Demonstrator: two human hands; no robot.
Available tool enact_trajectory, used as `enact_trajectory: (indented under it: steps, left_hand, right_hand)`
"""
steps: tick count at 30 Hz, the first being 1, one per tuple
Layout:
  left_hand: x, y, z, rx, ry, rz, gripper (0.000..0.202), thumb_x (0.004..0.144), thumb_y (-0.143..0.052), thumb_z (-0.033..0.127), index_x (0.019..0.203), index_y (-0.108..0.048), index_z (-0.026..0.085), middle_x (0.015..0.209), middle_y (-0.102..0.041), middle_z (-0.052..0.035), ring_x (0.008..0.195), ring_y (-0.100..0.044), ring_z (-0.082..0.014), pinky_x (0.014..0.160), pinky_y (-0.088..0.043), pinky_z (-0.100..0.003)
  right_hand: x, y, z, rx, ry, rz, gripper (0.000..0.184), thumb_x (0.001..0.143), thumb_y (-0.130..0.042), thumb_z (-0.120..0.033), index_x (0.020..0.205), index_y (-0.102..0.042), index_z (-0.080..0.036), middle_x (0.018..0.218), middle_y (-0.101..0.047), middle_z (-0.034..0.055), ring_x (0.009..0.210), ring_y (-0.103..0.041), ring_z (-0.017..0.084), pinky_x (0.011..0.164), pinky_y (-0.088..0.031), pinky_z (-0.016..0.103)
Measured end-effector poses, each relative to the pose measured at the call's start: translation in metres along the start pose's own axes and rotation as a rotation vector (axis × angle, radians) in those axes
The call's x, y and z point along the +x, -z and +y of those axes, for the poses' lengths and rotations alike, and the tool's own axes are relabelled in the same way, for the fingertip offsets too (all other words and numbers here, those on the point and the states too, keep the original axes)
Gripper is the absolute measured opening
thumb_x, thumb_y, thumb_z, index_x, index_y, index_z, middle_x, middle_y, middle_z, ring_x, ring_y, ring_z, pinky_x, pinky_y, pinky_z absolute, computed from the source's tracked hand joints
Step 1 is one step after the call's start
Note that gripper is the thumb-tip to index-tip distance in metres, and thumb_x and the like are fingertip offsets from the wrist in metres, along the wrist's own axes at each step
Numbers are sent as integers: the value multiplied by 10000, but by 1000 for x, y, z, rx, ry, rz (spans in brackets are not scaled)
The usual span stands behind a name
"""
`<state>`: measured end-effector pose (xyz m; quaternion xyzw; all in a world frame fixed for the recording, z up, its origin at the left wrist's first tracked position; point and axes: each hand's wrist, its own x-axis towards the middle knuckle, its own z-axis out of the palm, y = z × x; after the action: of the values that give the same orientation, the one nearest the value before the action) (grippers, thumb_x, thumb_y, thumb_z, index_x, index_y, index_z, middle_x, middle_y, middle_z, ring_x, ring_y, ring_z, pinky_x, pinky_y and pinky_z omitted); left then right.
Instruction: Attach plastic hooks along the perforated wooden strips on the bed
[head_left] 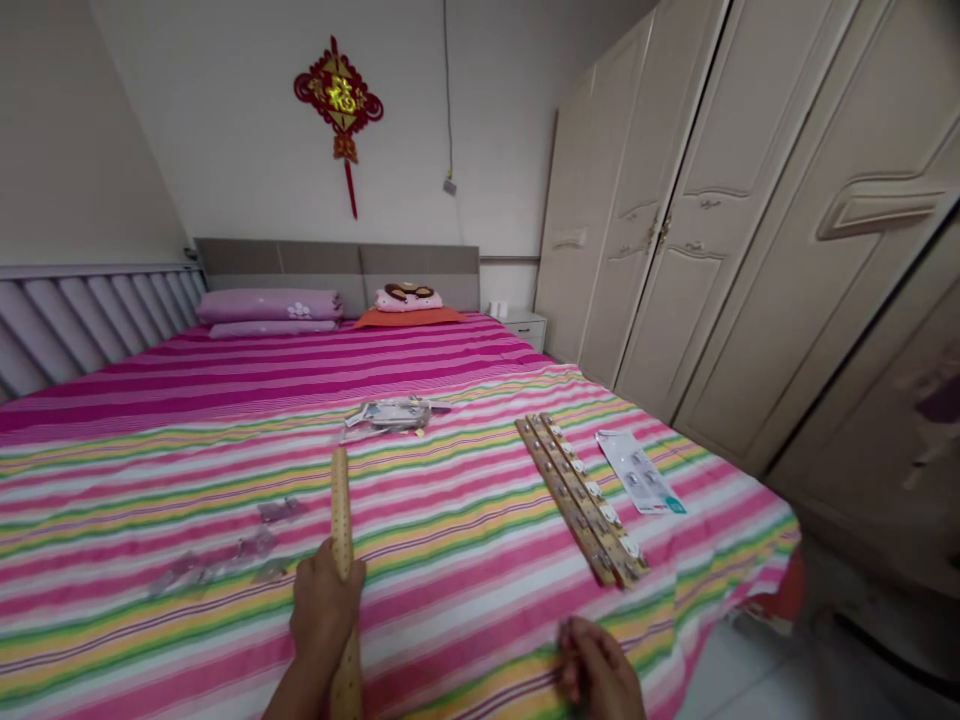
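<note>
My left hand [324,598] is wrapped around a long, narrow wooden strip [341,510] marked with small dots or holes. The strip points away from me over the striped cloth. Low in the view, my right hand [598,668] hovers at or just above the cloth with its fingers curled; whatever may be in them is hidden. Beyond it lie two wooden strips [574,500] side by side, bearing small metal parts and a row of white pieces. Beside them is a printed blister card [641,472].
Small clear plastic packets [255,545] are scattered left of my left hand. A clear bag of hardware [394,415] lies farther up the striped bedspread [450,590]. Folded bedding [270,305] rests by the headboard [420,262]. A wardrobe [720,240] stands along the right.
</note>
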<state>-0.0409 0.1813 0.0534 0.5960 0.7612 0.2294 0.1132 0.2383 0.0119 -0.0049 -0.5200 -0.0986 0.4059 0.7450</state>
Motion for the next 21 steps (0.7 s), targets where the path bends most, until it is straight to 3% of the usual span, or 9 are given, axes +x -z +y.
enact_trajectory:
  steps: [3,8,16,21]
  left_hand:
    - [-2,0,1,8,13,-7,534,830,-385,456,1285,-438,182,1067,-523,-135,1022,-556,-310,784,-482,-411]
    - [-2,-1,-1,10,-7,2,564,821,-386,464,1300,-437,170,1083,-543,-146,1056,-555,-316,829,-473,-415]
    - [-3,0,0,-3,2,8,575,809,-404,440,1312,-441,163,1100,-562,-158,1067,-561,-323,844,-474,-423]
    - [-2,-1,-3,-17,0,15,549,816,-415,429,1303,-453,178,1069,-564,-138,1044,-574,-301,858,-471,-400]
  right_hand:
    - [24,19,-35,113,23,167,411,499,-849,-397,732,-624,-143,593,-672,-21,428,-562,77,382,-429,159]
    - [45,15,-53,250,-47,143,311,517,-820,-275,738,-653,-134,614,-703,9,534,-663,134,483,-543,195]
    - [48,15,-45,325,-96,135,229,501,-827,-174,684,-699,-128,633,-729,17,578,-682,141,560,-599,173]
    - [23,17,-11,255,-181,-13,285,491,-863,-206,716,-710,-122,697,-752,42,658,-709,156,658,-607,194]
